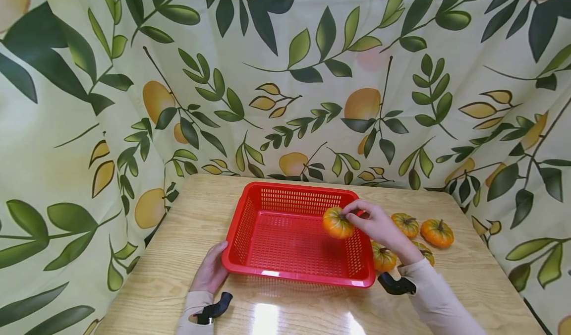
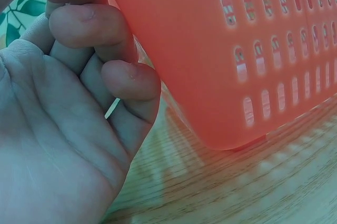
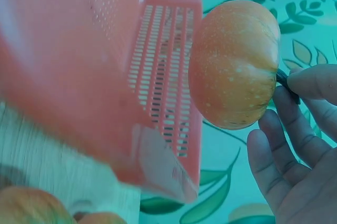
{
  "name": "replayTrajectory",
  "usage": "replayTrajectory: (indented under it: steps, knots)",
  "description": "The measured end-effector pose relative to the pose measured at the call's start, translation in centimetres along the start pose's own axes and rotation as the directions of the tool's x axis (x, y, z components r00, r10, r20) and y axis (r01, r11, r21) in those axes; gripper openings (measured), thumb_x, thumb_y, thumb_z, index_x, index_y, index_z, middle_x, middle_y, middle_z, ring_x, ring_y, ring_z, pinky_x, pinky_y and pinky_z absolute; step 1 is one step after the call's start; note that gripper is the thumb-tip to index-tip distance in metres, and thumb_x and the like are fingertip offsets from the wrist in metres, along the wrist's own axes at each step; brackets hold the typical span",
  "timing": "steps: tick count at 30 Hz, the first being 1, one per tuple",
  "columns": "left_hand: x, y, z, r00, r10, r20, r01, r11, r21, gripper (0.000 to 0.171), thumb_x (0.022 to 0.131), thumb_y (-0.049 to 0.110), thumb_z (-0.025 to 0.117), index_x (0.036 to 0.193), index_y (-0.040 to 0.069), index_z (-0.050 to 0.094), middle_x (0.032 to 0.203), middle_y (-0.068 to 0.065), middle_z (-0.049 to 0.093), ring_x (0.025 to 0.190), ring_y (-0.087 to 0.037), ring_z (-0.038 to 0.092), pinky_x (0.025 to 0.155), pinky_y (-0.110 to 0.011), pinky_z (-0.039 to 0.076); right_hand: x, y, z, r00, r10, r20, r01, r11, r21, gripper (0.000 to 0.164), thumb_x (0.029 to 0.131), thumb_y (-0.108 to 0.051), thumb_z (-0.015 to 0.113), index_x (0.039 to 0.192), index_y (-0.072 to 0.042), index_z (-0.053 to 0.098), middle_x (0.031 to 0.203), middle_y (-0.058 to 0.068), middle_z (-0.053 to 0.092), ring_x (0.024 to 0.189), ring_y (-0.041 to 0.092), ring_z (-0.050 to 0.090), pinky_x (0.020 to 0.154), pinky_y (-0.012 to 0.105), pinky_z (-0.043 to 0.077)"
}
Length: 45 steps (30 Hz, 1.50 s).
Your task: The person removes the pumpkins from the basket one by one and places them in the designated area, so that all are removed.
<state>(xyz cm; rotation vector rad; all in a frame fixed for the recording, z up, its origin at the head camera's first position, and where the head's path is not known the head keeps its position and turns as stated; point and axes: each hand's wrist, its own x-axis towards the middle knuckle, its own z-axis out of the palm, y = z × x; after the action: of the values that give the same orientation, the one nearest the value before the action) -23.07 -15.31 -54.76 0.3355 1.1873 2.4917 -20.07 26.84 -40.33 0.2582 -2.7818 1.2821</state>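
Note:
My right hand (image 1: 372,222) pinches a small orange pumpkin (image 1: 337,223) by its stem, over the right part of a red plastic basket (image 1: 299,277). In the right wrist view the dark stem (image 3: 287,85) lies between thumb and finger, and the pumpkin (image 3: 234,66) hangs sideways beside the slotted basket wall (image 3: 163,71). At the basket's front left corner my left hand (image 1: 211,269) holds the rim. The left wrist view shows its curled fingers (image 2: 89,26) against the basket's side (image 2: 184,76). No pumpkin is visible on the basket's floor.
Several more pumpkins sit on the wooden table (image 1: 156,295) right of the basket: one pumpkin (image 1: 437,233) farthest right, another pumpkin (image 1: 405,224) behind, and a nearer pumpkin (image 1: 382,256) partly hidden by the basket and right arm. A leaf-patterned cloth (image 1: 267,141) hangs behind the table.

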Motion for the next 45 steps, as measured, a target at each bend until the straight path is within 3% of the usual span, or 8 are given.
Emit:
replayTrajectory:
  steps: [5, 12, 18, 24, 29, 38, 45]
  knots:
    - [-0.1, 0.1, -0.1, 1.0, -0.007, -0.009, 0.007, 1.0, -0.01, 0.035, 0.106, 0.017, 0.043, 0.106, 0.021, 0.077, 0.109, 0.007, 0.077, 0.103, -0.007, 0.069, 0.096, -0.025, 0.053, -0.5, 0.3, -1.1, 0.999, 0.017, -0.03, -0.017, 1.0, 0.009, 0.013, 0.097, -0.008, 0.064, 0.108, -0.008, 0.072, 0.115, 0.013, 0.07, 0.087, 0.02, 0.058, 0.072, 0.023, 0.051]
    - [-0.2, 0.1, -0.3, 0.999, -0.02, -0.031, 0.02, 1.0, -0.014, 0.035, 0.106, 0.018, 0.043, 0.105, 0.022, 0.077, 0.109, 0.008, 0.076, 0.104, -0.007, 0.068, 0.096, -0.025, 0.053, -1.4, 0.7, -2.6, 0.997, 0.006, -0.075, -0.008, 1.0, -0.025, 0.015, 0.098, -0.011, 0.063, 0.109, -0.008, 0.073, 0.115, 0.013, 0.071, 0.094, 0.008, 0.059, 0.079, 0.022, 0.052]
    - [-0.3, 0.1, -0.1, 0.997, -0.029, -0.072, 0.03, 1.0, 0.004, 0.032, 0.106, 0.019, 0.045, 0.102, 0.024, 0.076, 0.108, 0.009, 0.076, 0.103, -0.006, 0.067, 0.095, -0.025, 0.053, -2.2, 1.3, -3.6, 0.997, 0.0, -0.08, -0.005, 0.998, -0.066, 0.014, 0.099, -0.011, 0.063, 0.108, -0.009, 0.073, 0.114, 0.011, 0.07, 0.092, 0.003, 0.057, 0.077, 0.021, 0.052]
    - [-0.3, 0.2, 0.0, 0.999, -0.022, -0.038, 0.022, 1.0, -0.003, 0.032, 0.106, 0.018, 0.045, 0.104, 0.022, 0.077, 0.109, 0.008, 0.076, 0.104, -0.006, 0.068, 0.096, -0.024, 0.053, -3.0, 2.3, -4.3, 0.994, 0.006, -0.107, -0.02, 0.991, -0.13, 0.014, 0.099, -0.012, 0.062, 0.107, -0.012, 0.073, 0.114, 0.009, 0.071, 0.089, 0.004, 0.057, 0.075, 0.021, 0.051]
    - [-0.2, 0.1, 0.1, 1.0, -0.017, -0.023, 0.017, 1.0, -0.008, 0.034, 0.106, 0.017, 0.043, 0.106, 0.022, 0.077, 0.11, 0.008, 0.076, 0.105, -0.006, 0.068, 0.096, -0.025, 0.054, -3.8, 2.8, -5.0, 0.992, 0.021, -0.127, -0.036, 0.992, -0.118, 0.014, 0.099, -0.011, 0.061, 0.108, -0.009, 0.072, 0.115, 0.015, 0.07, 0.075, 0.007, 0.056, 0.063, 0.024, 0.051]
    - [-0.1, 0.1, 0.1, 0.998, -0.026, -0.062, 0.026, 1.0, -0.007, 0.036, 0.106, 0.017, 0.042, 0.105, 0.023, 0.077, 0.11, 0.008, 0.076, 0.104, -0.007, 0.068, 0.095, -0.025, 0.054, -5.2, 3.6, -6.2, 0.984, 0.035, -0.174, -0.069, 0.979, -0.194, 0.014, 0.1, -0.015, 0.062, 0.109, -0.012, 0.073, 0.115, 0.011, 0.071, 0.09, 0.003, 0.057, 0.073, 0.02, 0.051]
    - [-0.2, 0.1, 0.2, 1.0, -0.019, -0.022, 0.018, 0.999, -0.034, 0.035, 0.106, 0.017, 0.042, 0.106, 0.021, 0.077, 0.111, 0.007, 0.076, 0.105, -0.007, 0.068, 0.096, -0.025, 0.054, -6.0, 4.6, -6.3, 0.968, 0.001, -0.252, -0.059, 0.973, -0.224, 0.012, 0.098, -0.01, 0.064, 0.104, -0.011, 0.074, 0.11, 0.011, 0.073, 0.09, -0.012, 0.05, 0.073, 0.016, 0.049]
